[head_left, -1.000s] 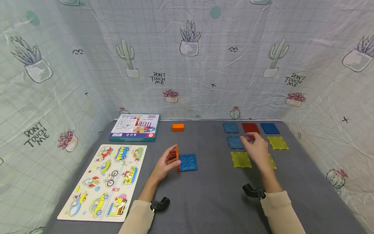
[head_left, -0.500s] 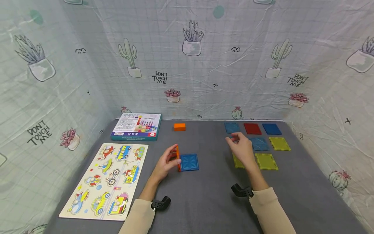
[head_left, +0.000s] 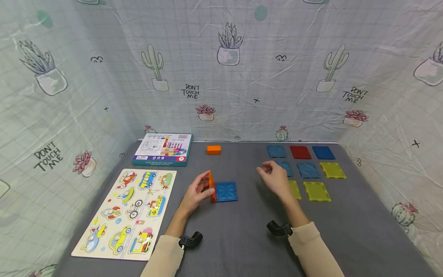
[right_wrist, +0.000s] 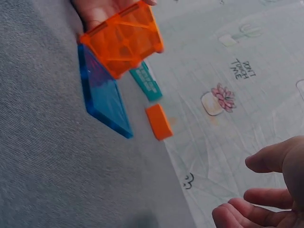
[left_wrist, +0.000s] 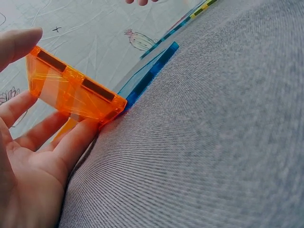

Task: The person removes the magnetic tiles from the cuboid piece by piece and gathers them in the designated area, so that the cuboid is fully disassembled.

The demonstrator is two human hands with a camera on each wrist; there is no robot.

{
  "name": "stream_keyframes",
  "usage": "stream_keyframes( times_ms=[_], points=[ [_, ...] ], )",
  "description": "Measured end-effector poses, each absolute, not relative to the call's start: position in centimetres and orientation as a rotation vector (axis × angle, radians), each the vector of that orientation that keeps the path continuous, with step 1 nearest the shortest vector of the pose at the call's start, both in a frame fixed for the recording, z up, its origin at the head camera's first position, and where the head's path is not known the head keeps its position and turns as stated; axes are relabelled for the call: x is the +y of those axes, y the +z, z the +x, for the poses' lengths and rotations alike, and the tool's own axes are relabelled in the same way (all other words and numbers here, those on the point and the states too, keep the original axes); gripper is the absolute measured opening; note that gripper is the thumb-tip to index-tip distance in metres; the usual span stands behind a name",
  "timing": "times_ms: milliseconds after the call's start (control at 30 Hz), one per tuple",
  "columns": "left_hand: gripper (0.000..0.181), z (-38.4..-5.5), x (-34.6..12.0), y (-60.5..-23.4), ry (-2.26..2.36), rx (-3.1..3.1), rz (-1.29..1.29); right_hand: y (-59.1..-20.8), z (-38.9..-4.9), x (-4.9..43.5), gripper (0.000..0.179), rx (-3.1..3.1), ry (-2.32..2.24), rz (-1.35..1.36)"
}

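My left hand point(head_left: 194, 197) holds an orange magnetic tile point(head_left: 212, 187) on edge, tilted slightly, at the left side of a blue magnetic tile point(head_left: 227, 191) lying flat. In the left wrist view the thumb is at the top of the orange tile point(left_wrist: 71, 90) and the fingers are behind it; its lower corner meets the edge of the blue tile point(left_wrist: 149, 73). My right hand point(head_left: 275, 180) hovers to the right of the pair with fingers loosely bent. Nothing sits between its thumb and fingers in the right wrist view.
Several flat tiles lie at the right: light blue point(head_left: 308, 170), red point(head_left: 300, 152), dark blue point(head_left: 323, 152) and yellow point(head_left: 317, 191). An orange block point(head_left: 214, 150) stands at the back. A boxed set point(head_left: 162, 150) and a picture puzzle board point(head_left: 124, 213) occupy the left.
The right hand has moved left, away from the tiles at the right toward the blue tile. The left hand stays put; the orange tile now leans a little.
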State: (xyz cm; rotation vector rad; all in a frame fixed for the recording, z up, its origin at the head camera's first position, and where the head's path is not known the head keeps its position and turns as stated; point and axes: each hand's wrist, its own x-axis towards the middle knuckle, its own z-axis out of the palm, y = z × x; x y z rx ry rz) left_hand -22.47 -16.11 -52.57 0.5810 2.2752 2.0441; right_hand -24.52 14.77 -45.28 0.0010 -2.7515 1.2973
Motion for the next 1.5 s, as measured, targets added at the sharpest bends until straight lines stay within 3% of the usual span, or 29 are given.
stream_keyframes(
  times_ms=[300,933,1333,1500],
  points=[
    [0.062,-22.3,-16.2,-52.8,2.136,2.119,0.577,-46.6,-24.2,13.3,0.048,-2.828,1.379,0.053],
    [0.031,-22.1,-15.8,-53.0,2.298,2.192,0.284,-48.7,-23.7,11.6,0.043,-2.998,1.336,0.199],
    [0.023,-22.4,-15.6,-53.2,2.28,2.221,0.191,-49.0,-23.9,11.5,0.056,-3.082,1.272,0.231],
    [0.021,-22.5,-15.6,-53.2,2.304,2.195,0.191,-49.0,-24.0,11.6,0.054,-3.094,1.268,0.22]
  ],
)
